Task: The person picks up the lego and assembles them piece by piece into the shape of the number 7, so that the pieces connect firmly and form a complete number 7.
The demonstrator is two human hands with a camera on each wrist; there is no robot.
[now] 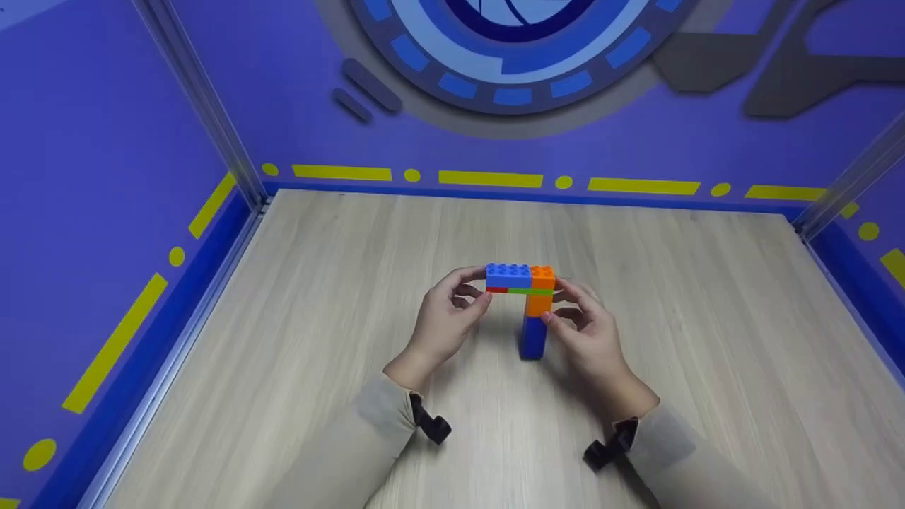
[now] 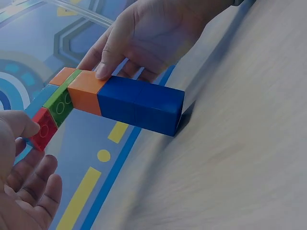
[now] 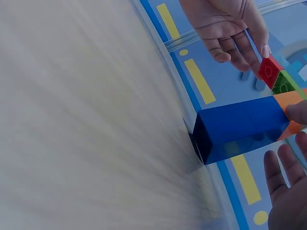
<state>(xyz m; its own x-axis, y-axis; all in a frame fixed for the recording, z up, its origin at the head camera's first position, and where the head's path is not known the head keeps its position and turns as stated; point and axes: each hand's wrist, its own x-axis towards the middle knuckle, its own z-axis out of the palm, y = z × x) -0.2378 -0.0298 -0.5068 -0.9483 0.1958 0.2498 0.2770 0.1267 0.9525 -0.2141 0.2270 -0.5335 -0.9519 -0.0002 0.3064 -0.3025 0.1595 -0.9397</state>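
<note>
Both hands hold an L-shaped stack of toy building bricks. Its upright is a dark blue column [image 1: 534, 339] with an orange brick [image 1: 538, 305] above it. A green brick [image 2: 60, 102] and a red brick [image 2: 44, 128] form a thin layer jutting left, topped by a lighter blue brick [image 1: 508, 276] and another orange brick [image 1: 543, 278]. My left hand [image 1: 444, 318] pinches the red and lighter blue end between thumb and fingers. On the other side, my right hand [image 1: 590, 332] grips the orange part, thumb on the lower orange brick. The column's foot is at the tabletop.
A pale wood-grain table [image 1: 297, 339] lies beneath the hands. Blue-purple panels with yellow dashes [image 1: 490, 179] wall it at the back and both sides, with metal posts [image 1: 205, 92] at the corners. Black straps [image 1: 431, 422] circle both sleeve cuffs.
</note>
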